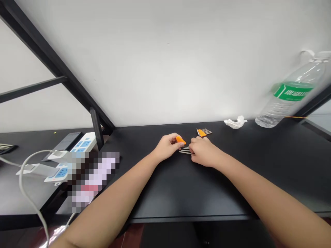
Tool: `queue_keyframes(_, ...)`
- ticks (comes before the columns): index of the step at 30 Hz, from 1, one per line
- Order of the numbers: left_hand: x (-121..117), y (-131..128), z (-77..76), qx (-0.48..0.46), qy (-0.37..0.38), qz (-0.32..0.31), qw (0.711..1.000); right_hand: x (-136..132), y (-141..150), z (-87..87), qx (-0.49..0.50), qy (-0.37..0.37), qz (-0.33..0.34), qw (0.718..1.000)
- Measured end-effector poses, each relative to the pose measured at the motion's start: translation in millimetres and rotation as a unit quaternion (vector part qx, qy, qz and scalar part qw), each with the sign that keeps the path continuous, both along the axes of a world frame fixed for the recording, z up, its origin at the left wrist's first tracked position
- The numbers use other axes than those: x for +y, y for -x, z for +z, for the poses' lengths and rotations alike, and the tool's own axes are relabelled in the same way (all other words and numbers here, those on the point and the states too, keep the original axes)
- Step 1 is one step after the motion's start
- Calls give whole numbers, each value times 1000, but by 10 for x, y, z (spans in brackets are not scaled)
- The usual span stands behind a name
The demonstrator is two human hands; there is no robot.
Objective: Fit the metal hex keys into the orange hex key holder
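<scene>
Left hand: the left hand (167, 147) pinches a small orange holder (180, 140) between its thumb and fingers, just above the black tabletop (181, 196).
Right hand: the right hand (204, 151) has its fingers curled in at the ends of the thin metal sticks (185, 152). I cannot tell if it grips one.
Metal sticks: they lie on the tabletop between the two hands, side by side, with their right ends hidden by the right hand.
Other orange holder: a second orange holder (201, 133) with a row of metal sticks in it lies just behind the right hand.
Back edge: a crumpled white tissue (236, 122) and a big clear bottle (287, 93) with a green label, to the right.
Far left: a white power strip (84, 143) with blue sockets.
</scene>
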State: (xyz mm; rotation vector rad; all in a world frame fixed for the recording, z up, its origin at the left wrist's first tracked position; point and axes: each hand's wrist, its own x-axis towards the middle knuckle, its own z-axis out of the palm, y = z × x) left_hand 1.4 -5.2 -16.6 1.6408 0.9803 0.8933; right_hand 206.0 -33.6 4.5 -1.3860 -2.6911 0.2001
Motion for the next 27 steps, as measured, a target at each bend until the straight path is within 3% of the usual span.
queue_keyframes(3,31,4,-20,-28,-9,35,999,28,-76,38,65,34,0,997)
queue_keyframes(6,60,21,-44,-36,-32,73,996,111,-263,124,200,92,-8,975)
queue_keyframes(11,72,35,-74,-10,-60,96,994,198,-445,224,343,-13,-25,939)
queue_keyframes(17,37,31,-23,62,-124,95,986,163,-370,175,312,-71,28,947)
queue_keyframes(23,-19,34,21,181,-206,50,960,92,-322,190,193,-106,59,974)
queue_keyframes(27,-36,24,39,180,-210,62,959,67,-211,149,204,-96,68,972)
